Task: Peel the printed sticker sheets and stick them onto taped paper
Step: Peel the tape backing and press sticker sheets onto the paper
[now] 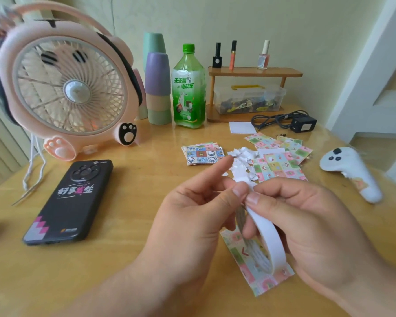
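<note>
My right hand (306, 227) grips a roll of white double-sided tape (264, 239) held above the table. My left hand (192, 216) pinches the tape's loose end at the top of the roll, index finger stretched out. Under the roll lies a pastel printed sticker sheet (245, 268) on the wooden table (124, 225). More pastel sheets (281, 163) are spread behind my hands, next to a heap of torn white backing scraps (240, 161). A small stack of blue cartoon sticker sheets (202, 153) lies left of the scraps.
A black phone (71, 202) lies at the left in front of a pink fan (66, 88). Stacked cups (158, 88), a green bottle (188, 88), a wooden shelf (254, 72) and a charger (302, 124) stand behind. A white controller (350, 172) lies at the right.
</note>
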`<state>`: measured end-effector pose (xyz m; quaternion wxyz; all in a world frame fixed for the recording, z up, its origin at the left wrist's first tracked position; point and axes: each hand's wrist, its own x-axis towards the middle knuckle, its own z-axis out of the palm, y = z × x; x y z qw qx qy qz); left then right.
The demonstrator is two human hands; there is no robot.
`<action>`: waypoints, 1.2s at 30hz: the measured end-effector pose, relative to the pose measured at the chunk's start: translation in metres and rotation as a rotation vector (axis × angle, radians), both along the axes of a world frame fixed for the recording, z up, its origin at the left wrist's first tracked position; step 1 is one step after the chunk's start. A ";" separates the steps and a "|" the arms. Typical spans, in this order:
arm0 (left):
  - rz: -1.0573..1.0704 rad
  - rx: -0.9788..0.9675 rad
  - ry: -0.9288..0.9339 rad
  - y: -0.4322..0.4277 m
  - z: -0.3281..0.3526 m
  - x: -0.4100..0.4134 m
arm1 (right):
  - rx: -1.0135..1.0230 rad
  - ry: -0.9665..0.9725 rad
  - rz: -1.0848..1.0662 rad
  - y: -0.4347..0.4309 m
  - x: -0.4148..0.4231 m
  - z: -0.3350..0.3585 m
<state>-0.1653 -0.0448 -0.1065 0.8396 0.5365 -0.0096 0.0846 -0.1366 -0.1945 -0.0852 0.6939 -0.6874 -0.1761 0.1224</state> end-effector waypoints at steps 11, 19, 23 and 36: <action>-0.020 -0.104 0.048 -0.003 -0.004 0.002 | -0.037 -0.002 0.030 0.001 0.000 -0.001; -0.008 -0.133 0.060 -0.005 0.001 0.000 | -0.105 -0.092 -0.080 0.002 -0.001 -0.002; 0.028 -0.150 0.068 -0.007 0.003 -0.001 | -0.174 -0.155 -0.115 0.004 -0.004 0.000; 0.106 -0.043 -0.032 -0.005 -0.003 -0.002 | -0.157 -0.086 -0.102 0.004 -0.004 -0.004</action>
